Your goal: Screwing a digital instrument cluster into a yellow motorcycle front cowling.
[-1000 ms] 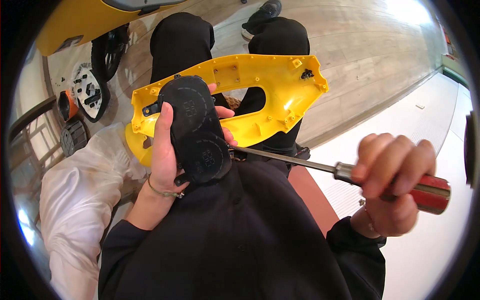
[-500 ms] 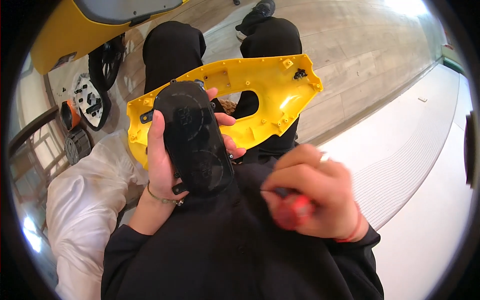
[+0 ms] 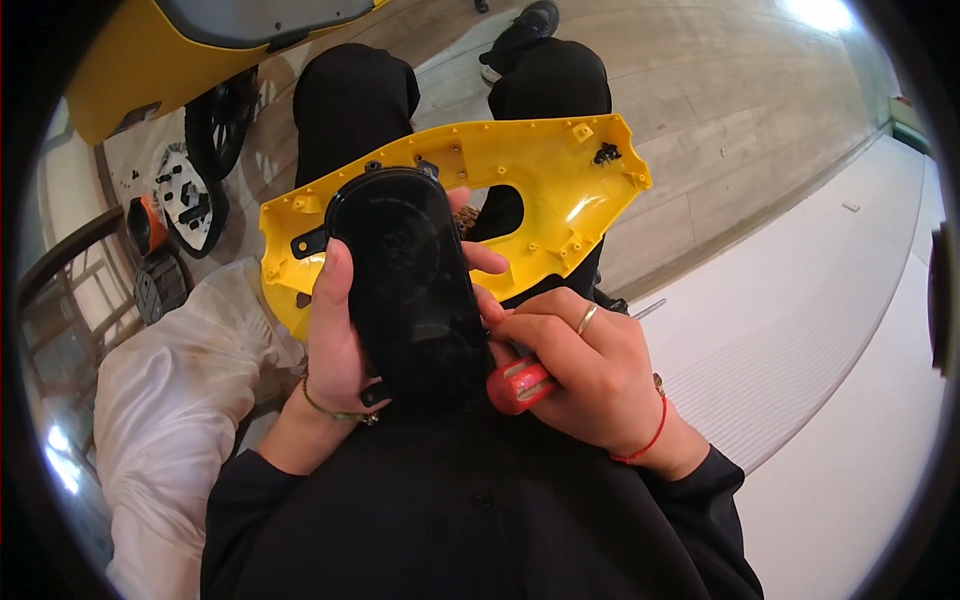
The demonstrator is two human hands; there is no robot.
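My left hand [image 3: 335,320] grips a glossy black instrument display panel [image 3: 415,280], thumb on one edge and fingertips round the other. It has an oval shape and small mounting tabs. My right hand [image 3: 585,370] is closed on a red-handled screwdriver [image 3: 520,386], whose metal shaft sticks out beyond the hand. Its fingertips meet the panel's right edge beside my left fingers; whether they also pinch something there is hidden. A yellow plastic shell [image 3: 550,190] with an oval opening lies across my lap behind the panel, with a little pile of black screws [image 3: 606,153] at its right end.
A yellow and grey body [image 3: 180,70] stands at upper left. Below it are a black wheel [image 3: 222,120], a tray of small black parts [image 3: 190,205] and an orange-and-black part [image 3: 146,226]. White fabric [image 3: 190,390] lies at left; a white ribbed surface [image 3: 800,320] at right.
My right hand has moved left and up to the panel's right edge with the screwdriver. The panel has shifted slightly right and tilted.
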